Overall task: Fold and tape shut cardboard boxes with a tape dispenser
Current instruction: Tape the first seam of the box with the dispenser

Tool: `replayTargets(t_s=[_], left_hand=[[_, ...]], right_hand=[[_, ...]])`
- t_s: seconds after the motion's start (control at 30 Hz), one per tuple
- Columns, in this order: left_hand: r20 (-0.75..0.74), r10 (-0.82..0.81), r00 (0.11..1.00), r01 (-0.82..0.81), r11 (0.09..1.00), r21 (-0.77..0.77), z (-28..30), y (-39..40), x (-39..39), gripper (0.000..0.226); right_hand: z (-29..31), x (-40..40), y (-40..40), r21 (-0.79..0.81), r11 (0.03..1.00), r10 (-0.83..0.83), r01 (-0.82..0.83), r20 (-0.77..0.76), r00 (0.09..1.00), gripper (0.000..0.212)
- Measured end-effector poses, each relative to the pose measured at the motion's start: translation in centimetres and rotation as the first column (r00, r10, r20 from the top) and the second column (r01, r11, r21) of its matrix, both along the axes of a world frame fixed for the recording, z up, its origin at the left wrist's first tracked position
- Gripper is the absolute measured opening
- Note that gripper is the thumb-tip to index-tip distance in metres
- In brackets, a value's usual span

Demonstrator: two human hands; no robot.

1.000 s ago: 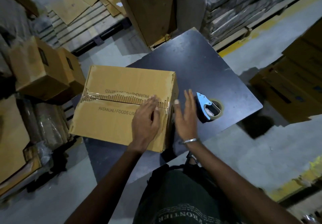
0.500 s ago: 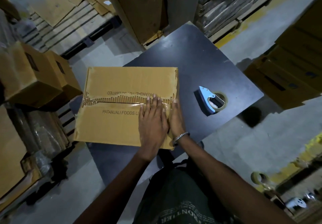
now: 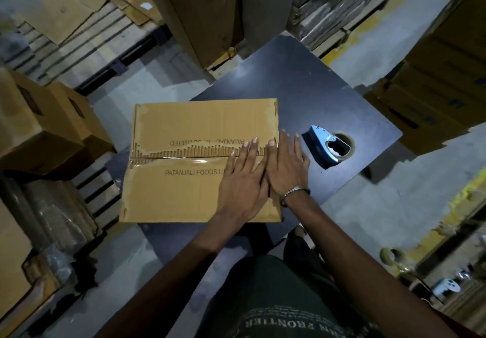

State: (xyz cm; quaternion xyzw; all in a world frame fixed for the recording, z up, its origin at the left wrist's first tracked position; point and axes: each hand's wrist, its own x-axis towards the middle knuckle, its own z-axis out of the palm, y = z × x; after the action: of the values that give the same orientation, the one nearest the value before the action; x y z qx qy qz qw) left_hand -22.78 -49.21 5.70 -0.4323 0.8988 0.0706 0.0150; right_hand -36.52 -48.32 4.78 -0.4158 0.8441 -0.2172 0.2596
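Observation:
A closed brown cardboard box [image 3: 184, 127] lies on a dark table [image 3: 302, 87], its flaps meeting at a centre seam covered by clear tape [image 3: 178, 157]. My left hand [image 3: 242, 182] lies flat on the right end of the seam, fingers straight. Beside it my right hand [image 3: 288, 165] presses flat at the box's right edge, over the end of the tape. A blue tape dispenser [image 3: 327, 147] with a roll of tape lies on the table just right of the box, untouched.
Taped boxes [image 3: 39, 127] are stacked on the left, a tall carton [image 3: 205, 14] stands behind the table, and more cartons [image 3: 441, 87] sit to the right. Flattened cardboard [image 3: 65, 3] lies on pallets at the back left. Spare tape rolls [image 3: 391, 256] lie at the lower right.
My right hand has come in from the air beside the box and now presses flat at its right edge. My left hand has slid a little along the seam and flattened.

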Motion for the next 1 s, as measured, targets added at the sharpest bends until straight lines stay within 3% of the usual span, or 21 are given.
replayTargets(t_s=[0.17,0.27,0.37,0.43,0.47,0.53,0.57,0.67,0.83,1.0], left_hand=[[-0.037,0.17,0.985,-0.166,0.982,0.09,0.2,-0.4,3.0,0.062],[0.019,0.279,0.96,-0.279,0.956,0.089,0.0,-2.3,9.2,0.069],[0.042,0.481,0.876,-0.482,0.875,0.045,0.7,-4.4,14.3,0.077],[-0.03,0.414,0.91,-0.413,0.91,0.024,0.8,-5.1,13.4,0.076],[-0.075,0.282,0.957,-0.28,0.96,0.026,0.7,-5.1,12.2,0.073],[-0.082,0.03,0.996,-0.029,1.0,0.008,0.1,-4.5,9.9,0.067],[-0.069,-0.001,0.998,0.002,1.0,0.008,-0.2,-4.3,9.8,0.066],[-0.015,0.232,0.973,-0.231,0.971,0.065,-0.4,-5.0,13.8,0.071],[0.04,0.632,0.774,-0.633,0.773,0.044,0.7,-7.8,22.6,0.087],[-0.012,0.893,0.45,-0.822,0.419,0.387,3.4,-9.2,22.4,0.109]], right_hand=[[0.9,1.0,-0.3,0.129,0.989,-0.085,0.066,0.146,0.986,0.069],[2.0,1.3,-0.4,0.153,0.987,-0.051,0.057,-0.037,0.998,0.068],[2.1,2.0,-0.5,0.117,0.989,-0.074,0.09,-0.135,0.988,0.06],[2.1,3.3,-1.3,0.024,0.994,-0.1,0.108,-0.23,0.968,0.06],[2.0,4.6,-1.9,0.008,0.996,-0.078,0.083,-0.264,0.961,0.065],[1.5,7.0,-2.6,0.059,0.998,0.018,0.001,-0.316,0.948,0.074],[1.2,7.8,-2.6,0.095,0.995,0.055,-0.024,-0.342,0.938,0.077],[0.4,7.4,-2.3,0.126,0.99,0.102,-0.057,-0.385,0.917,0.083],[0.6,6.7,-2.1,0.103,0.99,0.132,-0.1,-0.378,0.916,0.084],[0.7,5.1,-2.8,0.079,0.982,0.186,-0.169,-0.329,0.926,0.084]])
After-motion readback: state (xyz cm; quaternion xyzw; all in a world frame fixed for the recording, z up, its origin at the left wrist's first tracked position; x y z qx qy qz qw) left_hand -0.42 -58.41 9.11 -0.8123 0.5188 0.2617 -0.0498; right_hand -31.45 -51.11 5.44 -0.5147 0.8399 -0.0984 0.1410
